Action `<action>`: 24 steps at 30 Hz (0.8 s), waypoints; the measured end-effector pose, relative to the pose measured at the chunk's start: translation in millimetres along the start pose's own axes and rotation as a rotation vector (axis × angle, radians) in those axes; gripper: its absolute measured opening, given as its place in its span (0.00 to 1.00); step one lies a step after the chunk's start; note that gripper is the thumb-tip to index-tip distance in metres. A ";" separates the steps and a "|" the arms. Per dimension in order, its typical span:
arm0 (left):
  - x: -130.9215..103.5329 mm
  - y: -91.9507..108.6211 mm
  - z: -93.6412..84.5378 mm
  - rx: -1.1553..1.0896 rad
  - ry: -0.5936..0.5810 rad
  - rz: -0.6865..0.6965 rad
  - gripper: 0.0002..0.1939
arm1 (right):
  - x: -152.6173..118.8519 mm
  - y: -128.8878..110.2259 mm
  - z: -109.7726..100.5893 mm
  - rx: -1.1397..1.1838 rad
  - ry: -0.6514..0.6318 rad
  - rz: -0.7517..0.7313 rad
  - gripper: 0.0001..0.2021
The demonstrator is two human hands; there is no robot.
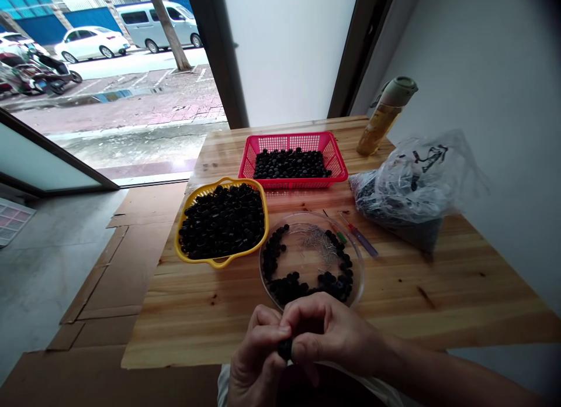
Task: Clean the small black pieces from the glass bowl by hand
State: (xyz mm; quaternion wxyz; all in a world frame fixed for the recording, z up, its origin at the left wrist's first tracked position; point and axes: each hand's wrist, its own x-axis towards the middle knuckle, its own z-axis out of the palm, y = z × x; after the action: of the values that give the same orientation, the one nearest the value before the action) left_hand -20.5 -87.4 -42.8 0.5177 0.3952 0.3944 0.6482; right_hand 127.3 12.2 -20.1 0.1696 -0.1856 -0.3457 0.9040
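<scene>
Close to the table's front edge, my left hand [258, 354] and my right hand [333, 334] meet, their fingertips closed around one small round black part [285, 349]. Fingers cover much of it, so its exact kind does not show. Just beyond my hands lies a clear round tray [360, 278], with small black round pieces along its sides and near edge and a pile of thin silvery pins [322, 243] toward its upper right. A yellow basket [266, 211] to the left is heaped with black ring-like pieces [223, 220].
A red basket [339, 161] of black domed pieces stands at the back. Right of the tray lie a purple-handled screwdriver [363, 241] and a green-handled tool [341, 237]. A plastic bag [403, 190] and a bottle [383, 120] stand farther right. Cardboard [114, 278] covers the floor at left.
</scene>
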 end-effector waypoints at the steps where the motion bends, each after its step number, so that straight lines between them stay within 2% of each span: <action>1: 1.0 2.3 -0.7 0.010 -0.002 -0.012 0.12 | 0.0 -0.2 0.1 0.007 0.002 -0.003 0.21; 5: 9.4 13.0 -6.2 0.127 -0.025 -0.060 0.10 | -1.3 -6.8 0.0 -0.002 -0.001 0.024 0.19; 11: 20.5 19.5 -8.8 0.267 -0.067 0.003 0.11 | -1.7 -14.6 -1.5 -0.012 0.039 0.005 0.20; 17: 27.8 15.2 2.9 0.232 -0.038 0.057 0.11 | 0.6 -9.7 -1.3 -0.070 0.045 -0.159 0.21; 20: 32.4 16.0 13.7 0.232 -0.009 0.079 0.11 | -0.9 -10.5 1.0 -0.106 0.085 -0.179 0.22; 22: 35.9 20.5 18.4 0.253 0.066 0.062 0.13 | -1.0 -21.9 -1.7 -0.152 0.123 -0.167 0.24; 24: 42.9 28.9 16.5 0.290 0.126 0.044 0.20 | 3.7 -47.9 -11.7 -0.250 0.215 -0.217 0.24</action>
State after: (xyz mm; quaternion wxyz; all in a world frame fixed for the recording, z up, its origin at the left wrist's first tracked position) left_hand -22.3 -48.0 -5.5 0.4154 0.4330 0.5068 0.6190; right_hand 138.0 54.1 3.9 0.2774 -0.2622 -0.4531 0.8056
